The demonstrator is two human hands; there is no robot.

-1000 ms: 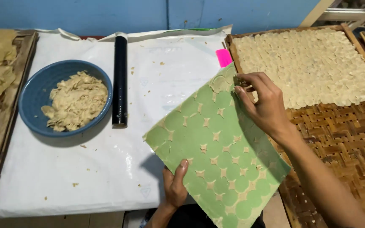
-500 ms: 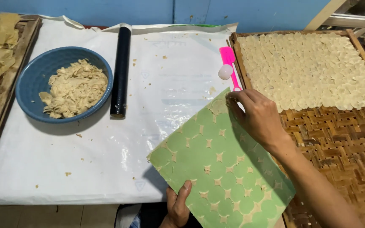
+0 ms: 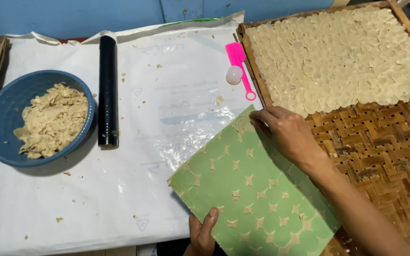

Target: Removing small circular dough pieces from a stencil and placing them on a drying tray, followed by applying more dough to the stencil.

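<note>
Pinching at the upper corner of a green flexible sheet patterned with pale star-shaped dough remnants (image 3: 252,189), the fingers of the right hand (image 3: 285,132) are drawn close together around one thin round dough disc at that corner, apparently to peel it free; whether the disc is fully lifted cannot be told. The left hand (image 3: 202,234), at the bottom centre of the frame, clamps the sheet's lower edge with its thumb on top and the remaining fingers hidden beneath, steadying the sheet so that it does not slide under the pull. The sheet lies tilted in the lower middle of the frame, its right side overlapping the woven bamboo drying tray (image 3: 385,156), which keeps the peeled pieces just beside their resting place. On the upper part of that tray, in the upper right of the frame, rows of pale round dough discs (image 3: 342,52) lie edge to edge in a single layer, with bare weave nearer the hand. A white plastic-covered work surface (image 3: 72,199) fills the left and centre. On it, well apart from both hands, rest a pink plastic scoop with a small white ball (image 3: 239,66), a black cylindrical roller (image 3: 107,90), and, at the left edge, a blue round bowl of beige crumbly dough (image 3: 39,118).
</note>
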